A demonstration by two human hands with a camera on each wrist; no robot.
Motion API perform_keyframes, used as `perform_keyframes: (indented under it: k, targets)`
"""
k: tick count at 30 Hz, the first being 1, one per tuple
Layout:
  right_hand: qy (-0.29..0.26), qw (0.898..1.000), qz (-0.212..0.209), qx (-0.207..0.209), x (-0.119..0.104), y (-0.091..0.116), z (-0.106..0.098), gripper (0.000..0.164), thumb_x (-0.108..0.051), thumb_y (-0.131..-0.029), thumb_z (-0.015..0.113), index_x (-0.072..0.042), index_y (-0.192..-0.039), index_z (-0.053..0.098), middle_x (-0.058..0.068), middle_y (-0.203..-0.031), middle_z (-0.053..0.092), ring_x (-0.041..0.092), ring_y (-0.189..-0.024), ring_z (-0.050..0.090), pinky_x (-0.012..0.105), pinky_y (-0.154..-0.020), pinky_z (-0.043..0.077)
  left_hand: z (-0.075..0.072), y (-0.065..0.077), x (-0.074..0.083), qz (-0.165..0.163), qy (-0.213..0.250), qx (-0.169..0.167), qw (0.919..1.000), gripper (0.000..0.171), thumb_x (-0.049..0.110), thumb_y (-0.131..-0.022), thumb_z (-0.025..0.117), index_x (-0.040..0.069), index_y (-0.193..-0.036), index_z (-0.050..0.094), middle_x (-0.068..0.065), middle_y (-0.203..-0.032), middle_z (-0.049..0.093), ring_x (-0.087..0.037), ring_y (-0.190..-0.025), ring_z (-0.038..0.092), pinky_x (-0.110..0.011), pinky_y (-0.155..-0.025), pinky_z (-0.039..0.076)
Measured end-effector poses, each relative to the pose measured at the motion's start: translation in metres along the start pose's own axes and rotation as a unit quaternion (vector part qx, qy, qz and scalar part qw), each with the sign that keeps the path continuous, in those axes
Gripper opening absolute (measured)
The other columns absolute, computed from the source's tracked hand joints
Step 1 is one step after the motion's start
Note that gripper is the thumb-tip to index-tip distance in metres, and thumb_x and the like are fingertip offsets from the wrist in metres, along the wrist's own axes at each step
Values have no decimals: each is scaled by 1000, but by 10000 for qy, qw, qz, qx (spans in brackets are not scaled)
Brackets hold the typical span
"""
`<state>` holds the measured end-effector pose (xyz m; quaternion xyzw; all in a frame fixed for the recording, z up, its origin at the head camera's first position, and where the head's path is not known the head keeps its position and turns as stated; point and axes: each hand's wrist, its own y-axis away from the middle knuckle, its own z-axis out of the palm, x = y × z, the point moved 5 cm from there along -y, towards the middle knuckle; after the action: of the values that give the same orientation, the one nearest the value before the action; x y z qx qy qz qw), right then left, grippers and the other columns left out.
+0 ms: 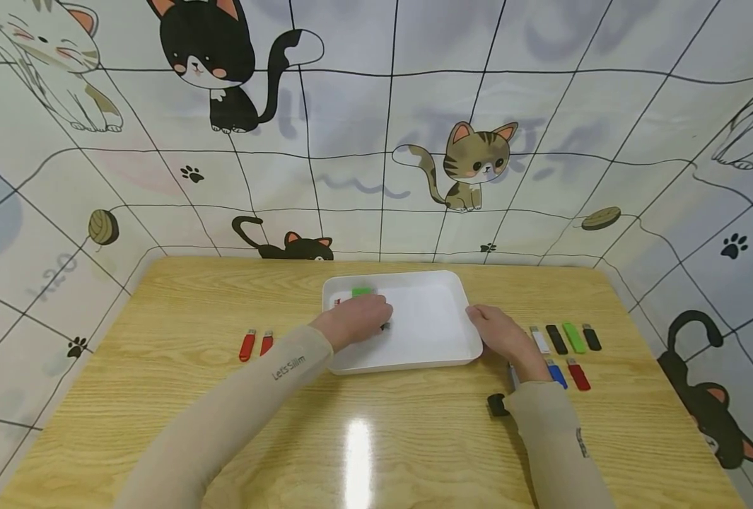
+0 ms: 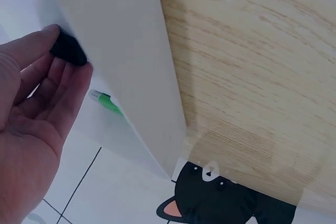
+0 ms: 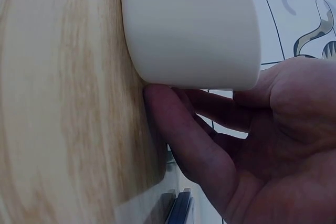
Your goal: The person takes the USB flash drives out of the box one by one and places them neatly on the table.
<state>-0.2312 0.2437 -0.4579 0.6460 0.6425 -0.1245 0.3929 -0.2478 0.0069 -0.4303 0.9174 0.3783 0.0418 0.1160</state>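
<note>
Inside the white tray [image 1: 430,311], my left hand [image 1: 357,318] pinches a black USB stick [image 2: 68,47] between thumb and fingers, close to the tray's left wall. A green USB stick [image 1: 361,291] lies in the tray just beyond that hand, with a bit of red beside it; the hand and forearm hide part of the tray floor. At the tray's right end, my right hand [image 1: 498,329] holds the tray by its edge. In the right wrist view its fingers [image 3: 170,116] reach the bottom of the tray's outer wall, the thumb up near the rim.
Two red USB sticks [image 1: 247,345] lie left of the tray. Right of it, a row holds white, black and green [image 1: 574,338] sticks, with blue and red [image 1: 578,375] ones in front. A black object [image 1: 497,405] sits by the right sleeve. Cat-printed cloth [image 1: 351,177] surrounds the wooden table.
</note>
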Motion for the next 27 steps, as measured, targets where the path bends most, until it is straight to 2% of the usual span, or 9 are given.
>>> perform_keyframes:
  k: [3,10,17,21,27]
  targets:
    - [9,10000,34,-5,0,2,1,60,-35,-106,27,8,-147,33,26,-145,40,39,-132,37,54,-109,27,-4,4,2,-120,-88,77,9999,14,18,-95,58,10,-104,66,-2,-97,62,-12,-81,53,-22,-73,50]
    - [48,10000,-42,44,0,6,1,59,-33,-106,27,9,-146,35,26,-142,43,36,-127,43,54,-108,30,-18,14,5,-68,-225,730,9971,17,18,-95,59,7,-103,68,-4,-93,61,-12,-77,53,-21,-68,50]
    - [78,9999,-115,63,-1,11,4,59,-34,-106,27,10,-145,36,27,-140,45,36,-124,44,55,-107,30,-21,24,6,-172,-217,921,9954,17,19,-91,64,7,-102,67,-1,-91,60,-12,-75,52,-20,-67,48]
    - [83,9999,-98,69,1,13,5,59,-34,-106,27,10,-145,36,27,-140,44,37,-125,43,55,-107,30,-20,30,5,-286,-88,1018,9944,15,18,-88,66,9,-99,66,1,-88,57,-11,-74,50,-19,-66,47]
    - [119,9999,-83,78,2,17,7,60,-35,-106,26,9,-146,34,28,-144,40,41,-133,35,55,-108,27,-24,43,1,-417,375,1500,9871,12,15,-85,65,10,-97,65,2,-90,58,-10,-77,52,-21,-69,47]
